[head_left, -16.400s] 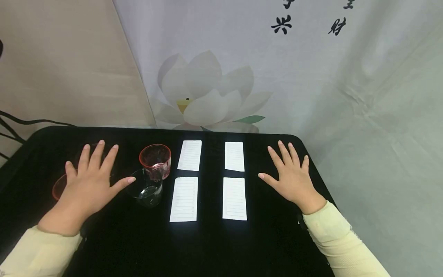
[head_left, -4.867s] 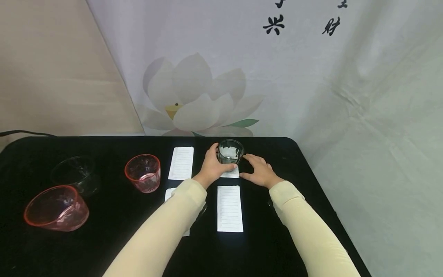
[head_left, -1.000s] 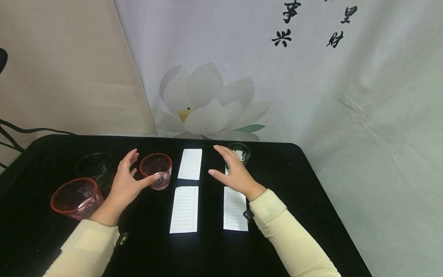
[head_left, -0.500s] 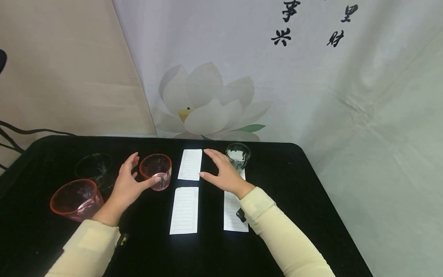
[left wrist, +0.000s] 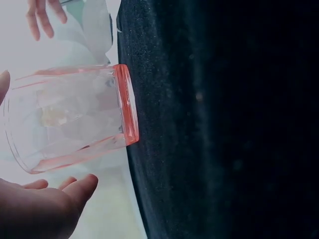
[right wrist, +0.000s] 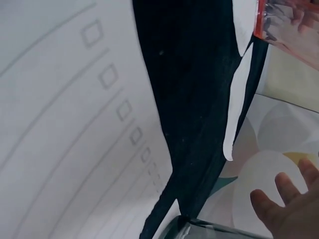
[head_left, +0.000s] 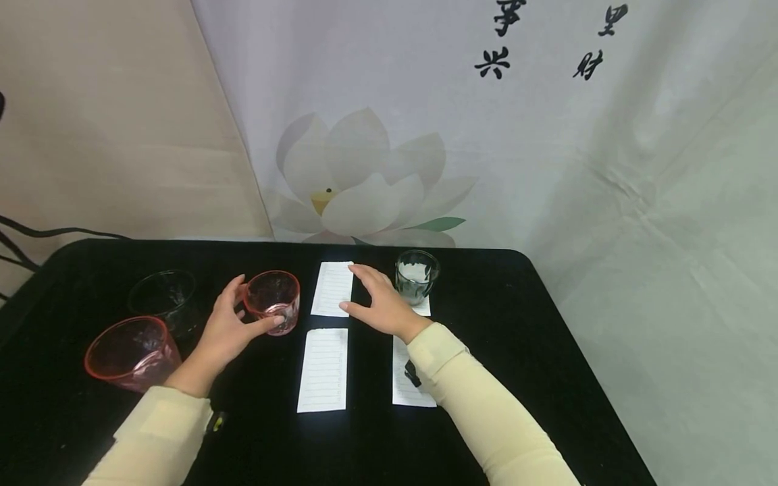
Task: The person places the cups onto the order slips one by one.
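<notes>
A small pink glass with a red rim (head_left: 273,304) stands on the black table between the thumb and fingers of my left hand (head_left: 227,331). In the left wrist view a gap shows between the fingers (left wrist: 82,191) and the pink glass (left wrist: 75,114); whether the thumb touches it I cannot tell. My right hand (head_left: 389,307) hovers with relaxed fingers near the far left paper slip (head_left: 331,289), holding nothing. Just right of it, a greenish clear glass (head_left: 417,287) sits on the far right paper slip (head_left: 423,307).
A larger pink glass (head_left: 130,354) and a dark clear glass (head_left: 163,297) stand at the left of the table (head_left: 498,378). Two lined slips lie nearer: the left slip (head_left: 323,371) and the right slip (head_left: 413,385), partly under my right wrist. A curtain (head_left: 547,148) hangs behind.
Since 4.9 s ago both hands have left the greenish glass on the far right slip. Over the last second, my right hand drifts left, and my left hand closes slightly in around the small pink glass.
</notes>
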A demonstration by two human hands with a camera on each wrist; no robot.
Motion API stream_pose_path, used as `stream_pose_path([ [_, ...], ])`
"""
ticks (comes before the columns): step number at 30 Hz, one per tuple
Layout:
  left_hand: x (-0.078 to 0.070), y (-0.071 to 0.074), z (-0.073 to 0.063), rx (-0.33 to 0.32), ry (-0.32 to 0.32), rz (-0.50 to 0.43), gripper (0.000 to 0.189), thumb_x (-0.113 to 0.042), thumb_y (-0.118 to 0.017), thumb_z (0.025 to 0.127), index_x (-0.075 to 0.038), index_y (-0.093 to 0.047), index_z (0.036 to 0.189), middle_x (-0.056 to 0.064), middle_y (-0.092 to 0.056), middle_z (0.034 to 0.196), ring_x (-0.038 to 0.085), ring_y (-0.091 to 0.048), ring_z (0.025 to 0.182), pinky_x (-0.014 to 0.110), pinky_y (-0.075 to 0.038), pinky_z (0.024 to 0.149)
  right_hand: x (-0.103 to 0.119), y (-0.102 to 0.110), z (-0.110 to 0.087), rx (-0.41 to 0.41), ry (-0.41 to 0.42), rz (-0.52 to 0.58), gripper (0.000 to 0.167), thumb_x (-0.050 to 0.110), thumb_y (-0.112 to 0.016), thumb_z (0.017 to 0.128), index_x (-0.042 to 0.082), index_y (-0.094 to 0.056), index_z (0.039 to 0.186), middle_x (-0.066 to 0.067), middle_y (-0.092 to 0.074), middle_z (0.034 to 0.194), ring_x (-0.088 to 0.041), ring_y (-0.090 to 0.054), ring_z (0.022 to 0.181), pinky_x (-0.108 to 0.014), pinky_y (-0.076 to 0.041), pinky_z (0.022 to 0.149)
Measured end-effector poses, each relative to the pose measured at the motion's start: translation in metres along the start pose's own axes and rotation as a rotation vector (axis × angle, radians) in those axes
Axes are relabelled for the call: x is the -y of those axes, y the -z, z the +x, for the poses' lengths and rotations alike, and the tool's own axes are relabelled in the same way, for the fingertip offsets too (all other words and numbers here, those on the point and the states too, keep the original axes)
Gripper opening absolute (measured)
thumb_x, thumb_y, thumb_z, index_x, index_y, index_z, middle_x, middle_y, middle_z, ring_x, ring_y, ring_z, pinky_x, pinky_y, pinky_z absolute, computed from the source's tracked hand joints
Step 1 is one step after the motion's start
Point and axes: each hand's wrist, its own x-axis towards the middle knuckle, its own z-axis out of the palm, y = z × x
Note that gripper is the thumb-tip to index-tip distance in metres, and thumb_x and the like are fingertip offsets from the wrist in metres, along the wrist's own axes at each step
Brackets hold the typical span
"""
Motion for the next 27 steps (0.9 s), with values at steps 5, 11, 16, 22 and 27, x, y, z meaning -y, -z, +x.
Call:
stream_pose_path([
  [5,0.003,0.002,0.002,0.024,0.018,-0.005,0.104,-0.022,-0.076,0.083,0.001,-0.002,0.152,0.035,-0.018,0.150,0.054,-0.026,0.135,0.061,-0.031,0.107,0.001,-0.005,0.007,0.016,-0.021,-0.027,0.075,0.043,-0.060,0.092,0.019,-0.025,0.153,-0.005,-0.022,0.159,-0.024,-0.020,0.145,-0.047,-0.028,0.116],
  [11,0.006,0.003,0.007,0.049,0.030,-0.017,0.105,-0.022,-0.076,0.083,0.000,-0.001,0.153,0.035,-0.017,0.151,0.056,-0.026,0.134,0.061,-0.031,0.108,0.000,-0.009,0.016,0.014,-0.039,-0.077,0.074,0.044,-0.061,0.091,0.019,-0.028,0.152,-0.006,-0.024,0.158,-0.024,-0.021,0.145,-0.048,-0.028,0.115],
  [16,0.008,0.003,0.008,0.051,0.018,-0.025,0.105,-0.022,-0.077,0.082,0.002,-0.002,0.152,0.035,-0.018,0.151,0.056,-0.026,0.134,0.062,-0.029,0.109,-0.001,-0.011,0.021,0.024,-0.059,-0.096,0.073,0.045,-0.060,0.091,0.018,-0.029,0.152,-0.004,-0.025,0.158,-0.024,-0.022,0.144,-0.047,-0.027,0.116],
  [22,0.009,0.002,0.008,0.066,0.010,-0.032,0.102,-0.020,-0.076,0.082,0.003,-0.006,0.151,0.034,-0.021,0.150,0.054,-0.025,0.136,0.063,-0.028,0.109,-0.002,-0.013,0.026,0.045,-0.079,-0.121,0.072,0.044,-0.059,0.092,0.017,-0.030,0.151,-0.005,-0.026,0.158,-0.025,-0.023,0.144,-0.044,-0.027,0.116],
  [27,0.010,0.001,0.009,0.079,-0.001,-0.030,0.101,-0.020,-0.076,0.082,0.003,-0.007,0.151,0.033,-0.023,0.149,0.052,-0.025,0.136,0.063,-0.028,0.109,-0.005,-0.014,0.029,0.064,-0.107,-0.144,0.071,0.045,-0.058,0.093,0.016,-0.030,0.152,-0.006,-0.026,0.158,-0.026,-0.023,0.144,-0.045,-0.028,0.116],
])
